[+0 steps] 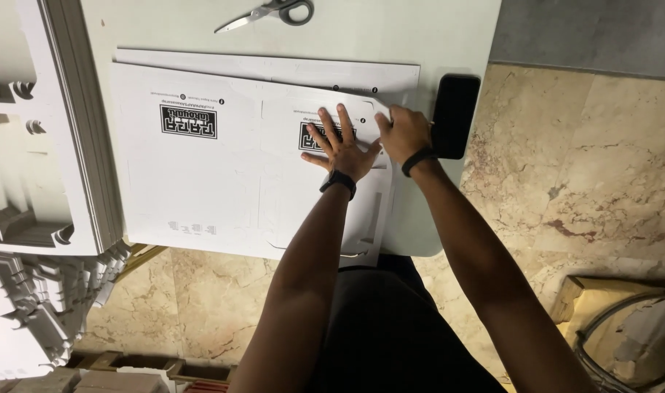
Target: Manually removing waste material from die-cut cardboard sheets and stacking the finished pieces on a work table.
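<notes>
Head view: my left hand (341, 145) presses flat and open on the white die-cut cardboard sheet (223, 156) on the table (390, 33), steadying it while my right hand (404, 133) pinches its lifted right edge.

Bare forearms, no sleeves in view; black band on wrist of left hand (345, 149), small dark square face on top; thinner black band on wrist of right hand (405, 133); no rings or gloves on fingers (325, 124); dark, near-black garment over torso and lap at bottom centre.
</notes>
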